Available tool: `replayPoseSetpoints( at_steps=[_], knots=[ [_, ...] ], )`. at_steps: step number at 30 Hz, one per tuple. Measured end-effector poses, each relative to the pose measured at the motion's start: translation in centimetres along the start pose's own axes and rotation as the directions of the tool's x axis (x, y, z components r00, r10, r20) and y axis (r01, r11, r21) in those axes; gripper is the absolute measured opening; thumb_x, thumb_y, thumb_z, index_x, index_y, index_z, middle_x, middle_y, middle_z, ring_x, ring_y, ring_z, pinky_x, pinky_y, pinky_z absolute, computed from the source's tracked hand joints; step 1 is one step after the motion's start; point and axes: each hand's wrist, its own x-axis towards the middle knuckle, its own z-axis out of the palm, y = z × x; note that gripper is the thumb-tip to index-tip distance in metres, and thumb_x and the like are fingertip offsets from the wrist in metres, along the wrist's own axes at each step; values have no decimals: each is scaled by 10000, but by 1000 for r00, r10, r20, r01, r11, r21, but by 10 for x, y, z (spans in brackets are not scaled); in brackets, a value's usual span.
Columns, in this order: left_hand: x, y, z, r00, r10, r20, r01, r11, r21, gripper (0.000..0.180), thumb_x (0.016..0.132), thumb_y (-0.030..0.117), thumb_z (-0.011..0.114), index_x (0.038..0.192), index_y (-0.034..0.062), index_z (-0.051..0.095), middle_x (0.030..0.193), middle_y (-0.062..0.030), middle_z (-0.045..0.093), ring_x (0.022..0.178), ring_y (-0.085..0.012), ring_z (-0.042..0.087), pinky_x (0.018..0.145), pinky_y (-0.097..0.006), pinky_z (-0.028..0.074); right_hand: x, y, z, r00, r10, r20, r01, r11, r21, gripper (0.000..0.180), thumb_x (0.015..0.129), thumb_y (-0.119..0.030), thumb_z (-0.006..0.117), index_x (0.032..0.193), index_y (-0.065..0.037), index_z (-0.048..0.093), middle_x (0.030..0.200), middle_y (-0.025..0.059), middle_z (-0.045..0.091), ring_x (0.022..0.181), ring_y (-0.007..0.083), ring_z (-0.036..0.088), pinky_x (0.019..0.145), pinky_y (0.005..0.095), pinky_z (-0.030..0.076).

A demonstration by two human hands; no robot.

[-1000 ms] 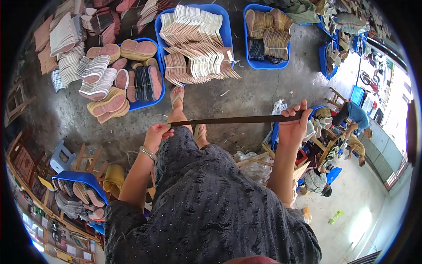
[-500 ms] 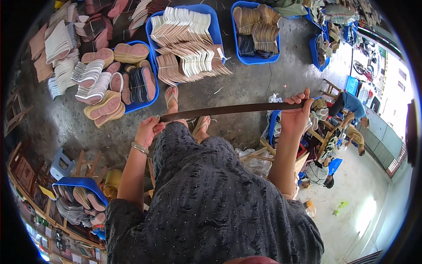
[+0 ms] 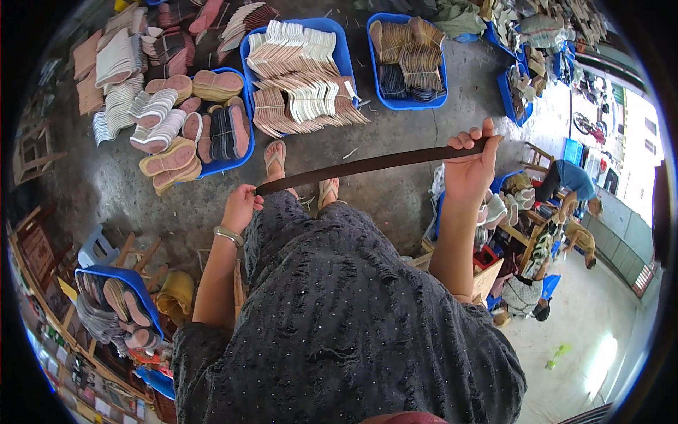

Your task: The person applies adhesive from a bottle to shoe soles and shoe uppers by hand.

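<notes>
Left grip pinches a brown strip at nine o'clock — right grip holds it at three — blue tub beyond, toward eleven.

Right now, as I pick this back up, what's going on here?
Someone is holding a long dark brown strip between both hands: the left hand pinches one end, and the right hand grips the other. The strip spans the gap above the floor. Beyond it, a large blue bin holds stacked sole-shaped pieces.
</notes>
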Motion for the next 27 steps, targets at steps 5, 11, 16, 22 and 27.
replayPoseSetpoints(
  at_steps=[5,11,16,22,27],
  knots=[
    [-39,-45,47,982,-70,-175,79,996,46,210,858,58,436,1015,-45,530,755,-90,617,601,-155,610,537,-262,481,-40,-33,-10,982,14,190,-26,998,60,326,944,-337,387,1069,-69,525,835,45,572,695,138,457,658,280,357],
    [-51,-126,109,920,182,-346,-14,900,436,191,827,80,450,939,-29,559,706,-106,625,573,-166,613,537,-291,488,-88,-115,-57,979,-12,202,-41,965,258,232,909,-324,478,958,-107,543,768,-5,551,628,96,435,610,244,326],
    [-105,-133,121,957,80,-278,71,867,492,170,823,138,479,802,6,583,671,-92,631,553,-161,606,546,-294,482,-109,-195,-69,859,-317,403,282,948,145,232,900,-320,488,936,-101,554,748,-6,532,631,92,426,576,241,308],
    [-177,-3,174,868,325,-376,-140,886,442,258,795,284,598,810,29,638,703,-87,640,694,-179,633,614,-290,475,-138,-143,-79,941,52,334,-87,992,90,339,916,-357,446,1019,-50,547,758,57,528,664,139,460,595,259,364],
    [-215,77,244,483,857,-178,-845,510,161,411,811,127,593,1191,33,470,1024,-85,588,955,-166,558,834,-299,428,-187,-80,-34,864,202,461,-126,974,-190,389,950,-331,373,1019,21,523,680,86,512,580,164,459,553,288,390]
  ],
)
